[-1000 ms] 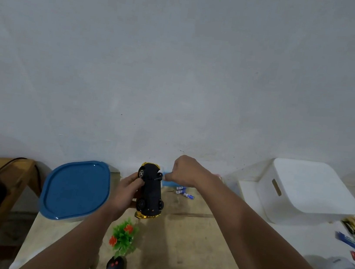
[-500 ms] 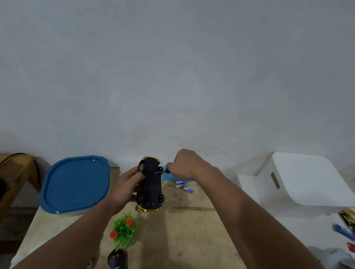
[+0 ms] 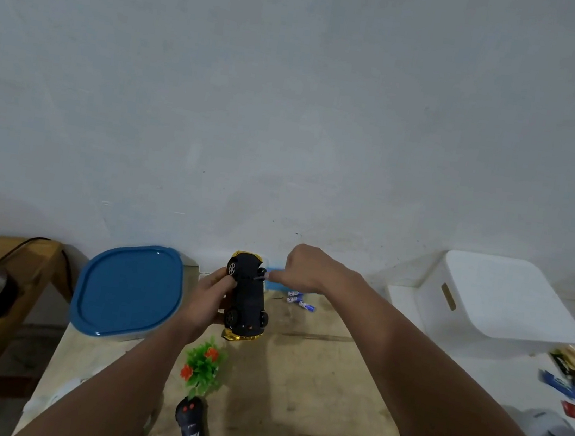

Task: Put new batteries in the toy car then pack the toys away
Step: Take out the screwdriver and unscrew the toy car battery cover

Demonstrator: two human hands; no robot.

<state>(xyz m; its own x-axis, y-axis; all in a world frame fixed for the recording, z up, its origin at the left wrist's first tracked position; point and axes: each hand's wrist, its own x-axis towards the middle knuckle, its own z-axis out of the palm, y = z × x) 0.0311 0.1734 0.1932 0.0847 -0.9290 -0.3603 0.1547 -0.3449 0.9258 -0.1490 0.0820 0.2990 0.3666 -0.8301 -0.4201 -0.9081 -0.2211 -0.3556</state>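
So the toy car (image 3: 247, 295) is flipped belly-up, held clear of the counter (image 3: 321, 389); the left hand (image 3: 206, 299) has its grip wrapped round the car's side, fingers curled by the wheels; the right hand (image 3: 308, 269) has a closed grip pinching what looks like a small screwdriver (image 3: 260, 277) with a blue handle, tip down on the underside near the far end; too small to say if it's actually seated in a screw.

My read is the battery cover is being unscrewed; to do it well, keep the tool square to the screw, push in while twisting, and keep the left grip firm so the car doesn't spin with it; go slow near the end so the tiny screw doesn't roll off.

Other stuff: new batteries (image 3: 298, 299) lie just behind the car, under the right wrist; a fake plant (image 3: 204, 367) and the black remote (image 3: 193, 426) sit close in front; the blue-lidded container (image 3: 128, 291) is off to the left; a white bin (image 3: 499, 303) is well off to the right; the plant is the likeliest thing to get knocked when the car goes down.
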